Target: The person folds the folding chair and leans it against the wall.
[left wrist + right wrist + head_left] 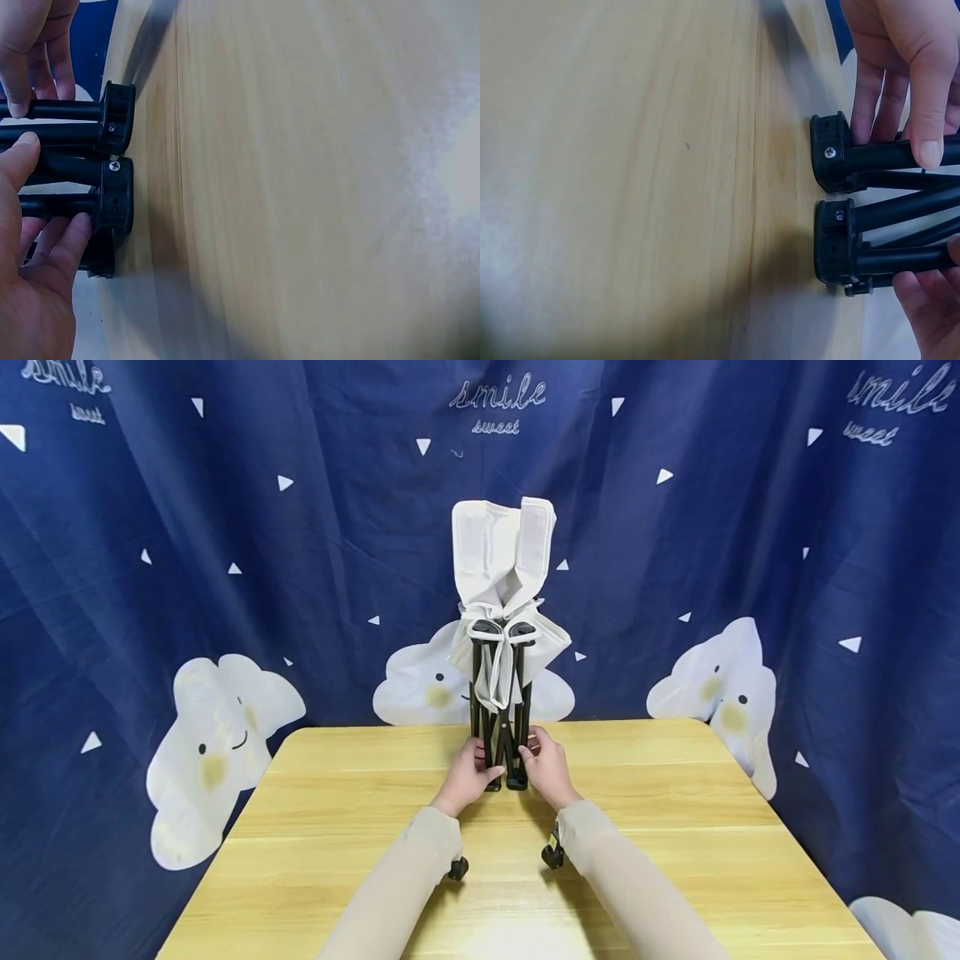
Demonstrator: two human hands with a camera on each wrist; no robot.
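A folding stool [497, 677], collapsed into a narrow bundle, stands upright at the back of the table. White fabric [487, 552] hangs in folds at its top, and below run thin black legs [60, 135] that cross and end in black plastic feet [832, 154]. My left hand [467, 777] grips the left legs low down, its thumb in front and its fingers reaching behind. On the other side my right hand [549, 768] holds the right legs at about the same height, some of its fingers hidden behind them.
The wooden table [315, 877] has rounded back corners. A dark blue curtain [337, 527] with white clouds and triangles hangs close behind the table and at both sides. Black devices [552, 856] sit under both sleeves.
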